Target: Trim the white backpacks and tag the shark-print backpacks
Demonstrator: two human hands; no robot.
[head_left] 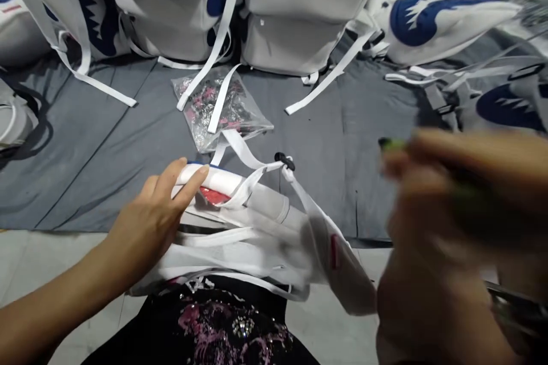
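A white and light grey backpack point(265, 205) lies across my lap at the cloth's front edge, with straps and a black buckle point(285, 161) on top. My left hand point(160, 211) holds the backpack's upper left edge, beside a red patch point(214, 195). To the right, my right hand point(432, 228) is raised and smeared by motion. Its fingers are closed round a small green and black tool point(396, 145), whose kind I cannot make out. A white strap runs from the buckle down toward the right hand; whether the two touch is unclear.
Several white and grey backpacks point(295, 17) with loose straps stand along the back of the grey cloth point(317, 131). A clear plastic bag point(222, 102) with pink and black pieces lies in the middle. More bags and plastic wrap point(518, 5) crowd the right side.
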